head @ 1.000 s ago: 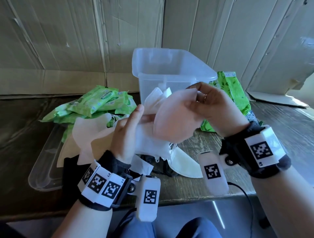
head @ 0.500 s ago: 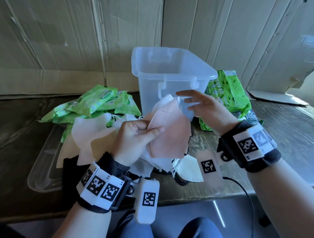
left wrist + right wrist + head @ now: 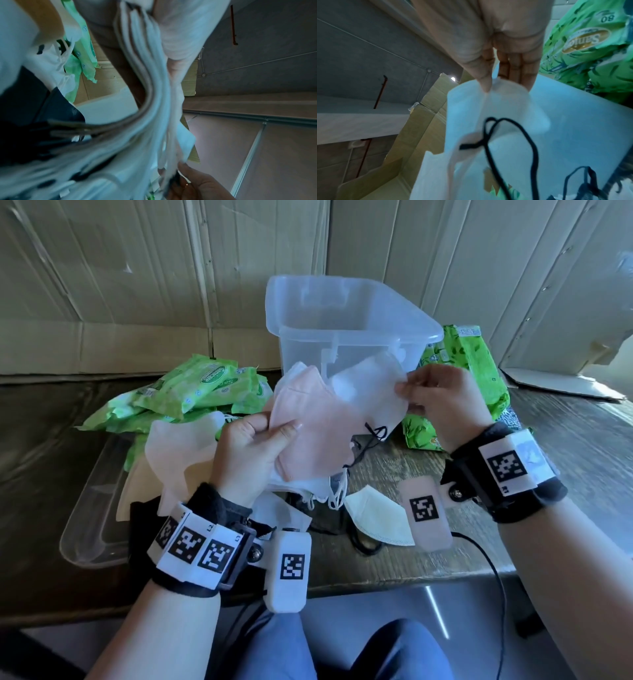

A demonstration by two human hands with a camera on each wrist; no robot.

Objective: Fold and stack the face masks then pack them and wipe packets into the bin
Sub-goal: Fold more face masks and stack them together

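Note:
My left hand (image 3: 260, 436) grips a stack of folded face masks (image 3: 318, 436), a pink one on top, held above the table in front of the clear plastic bin (image 3: 346, 313). The stack's layered edges (image 3: 150, 83) fill the left wrist view. My right hand (image 3: 421, 392) pinches the edge of a white mask (image 3: 373, 385) between thumb and fingers; that same white mask (image 3: 496, 108), with black ear loops (image 3: 491, 135) dangling in front of it, shows in the right wrist view. More loose masks (image 3: 178, 446) lie on the table at the left.
Green wipe packets (image 3: 191, 392) are piled left of the bin, and another green packet (image 3: 469, 361) lies to its right. A clear lid (image 3: 92, 518) rests at the table's left front. A cream mask (image 3: 376, 518) lies near the front edge. Cardboard walls stand behind.
My right hand, free half a second ago, now pinches a white mask beside the stack. My left hand keeps its grip on the stack with the pink mask on top.

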